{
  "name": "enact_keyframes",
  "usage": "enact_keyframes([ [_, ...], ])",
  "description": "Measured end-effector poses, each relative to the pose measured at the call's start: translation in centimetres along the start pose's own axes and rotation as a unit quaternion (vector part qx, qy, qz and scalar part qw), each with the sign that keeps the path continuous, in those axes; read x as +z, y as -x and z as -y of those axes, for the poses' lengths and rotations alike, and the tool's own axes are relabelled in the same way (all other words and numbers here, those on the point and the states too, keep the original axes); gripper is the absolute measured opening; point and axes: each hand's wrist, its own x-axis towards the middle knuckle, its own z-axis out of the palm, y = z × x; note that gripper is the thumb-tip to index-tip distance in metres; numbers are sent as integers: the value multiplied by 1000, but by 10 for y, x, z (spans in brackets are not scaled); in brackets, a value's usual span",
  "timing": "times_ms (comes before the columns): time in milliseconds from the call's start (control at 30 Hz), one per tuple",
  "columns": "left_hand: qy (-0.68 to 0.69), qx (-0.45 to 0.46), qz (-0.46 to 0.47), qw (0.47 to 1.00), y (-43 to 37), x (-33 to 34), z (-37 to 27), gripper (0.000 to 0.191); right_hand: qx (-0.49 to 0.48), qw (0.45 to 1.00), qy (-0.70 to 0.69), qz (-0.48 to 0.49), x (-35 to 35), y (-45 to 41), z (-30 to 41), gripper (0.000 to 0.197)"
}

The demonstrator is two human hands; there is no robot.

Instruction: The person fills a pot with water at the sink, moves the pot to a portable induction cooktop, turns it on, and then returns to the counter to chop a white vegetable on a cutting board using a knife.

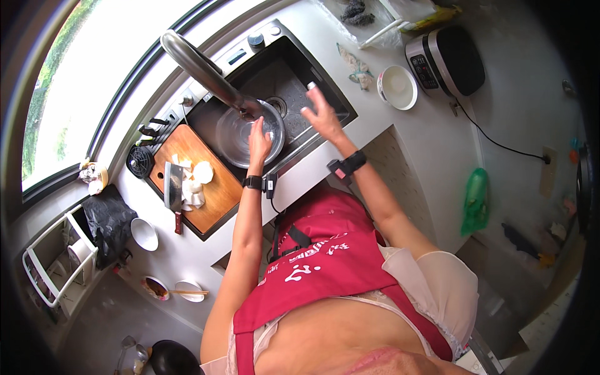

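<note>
My left hand [259,144] is over a clear bowl [229,145] in the dark sink [300,70], with its fingertips just below the spout of a steel faucet [201,65]. It grips nothing that I can see. My right hand [323,115] hovers over the right part of the sink, empty and with its fingers spread. To the left of the bowl, a wooden cutting board [220,206] bears chopped white pieces [193,192] and a larger pale, rounded piece [203,172]. A cleaver [174,187] lies across the board's left edge, its handle pointing towards me.
Knives [149,131] stand in a slotted holder behind the board. At right are a white bowl [398,88] and a countertop appliance [445,61] with a cord. A white bowl [145,234], chopsticks [187,292] and a black pan [173,358] are at left.
</note>
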Motion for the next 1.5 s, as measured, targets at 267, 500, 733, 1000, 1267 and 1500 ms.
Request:
enact_keyframes([
  [267,125,123,-12,984,11,4,-72,49,-124,796,565,-176,-141,-78,20,65],
  [500,128,166,10,978,13,11,-131,50,-63,786,599,-138,-164,-77,-7,68],
  [733,104,325,29,939,-13,57,-203,57,-27,887,450,-97,-136,6,10,66],
  [1000,43,334,46,941,-3,117,-242,71,-38,898,374,-227,-206,92,32,56],
  [1267,-165,495,49,852,9,154,-248,49,92,912,125,-380,-292,97,1,52],
  [1500,-126,501,40,855,-60,136,-242,54,84,921,39,-378,-297,110,-27,49],
])
